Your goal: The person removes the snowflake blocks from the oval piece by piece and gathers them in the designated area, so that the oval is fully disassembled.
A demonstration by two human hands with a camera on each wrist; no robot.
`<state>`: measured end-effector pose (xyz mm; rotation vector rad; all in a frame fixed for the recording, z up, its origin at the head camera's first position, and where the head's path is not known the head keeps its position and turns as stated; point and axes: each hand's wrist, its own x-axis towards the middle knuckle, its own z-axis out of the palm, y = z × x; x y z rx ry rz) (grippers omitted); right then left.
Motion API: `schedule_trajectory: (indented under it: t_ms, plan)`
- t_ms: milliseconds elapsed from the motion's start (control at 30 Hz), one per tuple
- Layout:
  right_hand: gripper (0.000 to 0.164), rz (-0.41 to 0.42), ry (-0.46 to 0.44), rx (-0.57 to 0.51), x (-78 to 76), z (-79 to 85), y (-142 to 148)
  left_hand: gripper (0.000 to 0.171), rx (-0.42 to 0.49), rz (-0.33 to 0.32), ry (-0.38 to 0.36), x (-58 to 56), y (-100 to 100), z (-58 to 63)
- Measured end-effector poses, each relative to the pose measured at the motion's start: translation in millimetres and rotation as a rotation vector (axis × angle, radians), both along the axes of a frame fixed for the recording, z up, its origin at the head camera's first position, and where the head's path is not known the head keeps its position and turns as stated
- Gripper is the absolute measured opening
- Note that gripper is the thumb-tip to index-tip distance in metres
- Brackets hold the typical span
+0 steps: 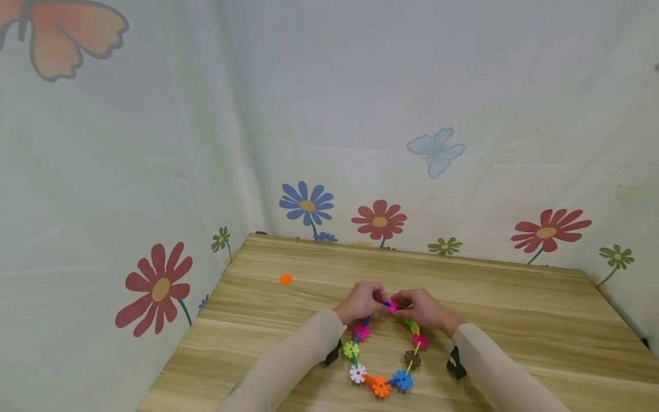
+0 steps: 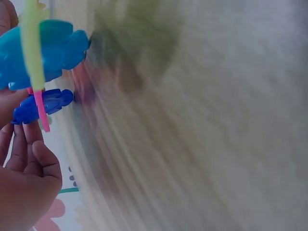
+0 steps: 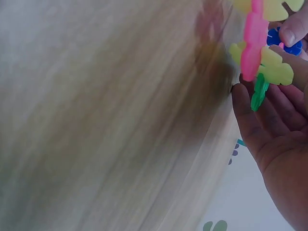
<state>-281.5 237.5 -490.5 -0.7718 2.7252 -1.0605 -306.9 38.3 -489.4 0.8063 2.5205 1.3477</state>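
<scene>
A loop of linked, notched plastic snowflake discs lies between the forearms in the head view, including an orange disc point(image 1: 381, 387), a white disc point(image 1: 357, 373) and a brown disc point(image 1: 412, 359). At its far side, my left hand point(image 1: 362, 300) pinches a dark blue disc point(image 3: 291, 42). Close beside it, my right hand point(image 1: 424, 309) pinches a pink disc point(image 1: 393, 307); the fingertips partly cover both pieces. In the left wrist view, a light blue disc point(image 2: 60, 45) hangs near the camera. A green disc point(image 3: 260, 91) hangs by the right palm.
A lone round orange piece point(image 1: 285, 279) lies toward the back left of the wood-grain table point(image 1: 489, 292). Behind the table hangs a pale cloth point(image 1: 334, 103) printed with flowers and butterflies; more of it borders the left side. Black straps are at both wrists.
</scene>
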Motion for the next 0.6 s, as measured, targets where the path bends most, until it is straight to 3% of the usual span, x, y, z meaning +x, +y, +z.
schedule_trajectory:
  t_ms: [100,433,600]
  plan:
    - [0.025,0.004,-0.002,-0.004,0.9,1.0,0.0,0.014,0.002,-0.005,0.017,0.4,1.5,-0.1]
    - [0.023,-0.002,0.003,0.002,2.2,5.8,-0.5,0.012,-0.097,0.021,0.172,-0.1,3.9,1.1]
    - [0.023,-0.037,0.004,0.021,1.2,6.1,1.8,0.011,-0.117,0.019,0.161,-0.8,3.0,2.8]
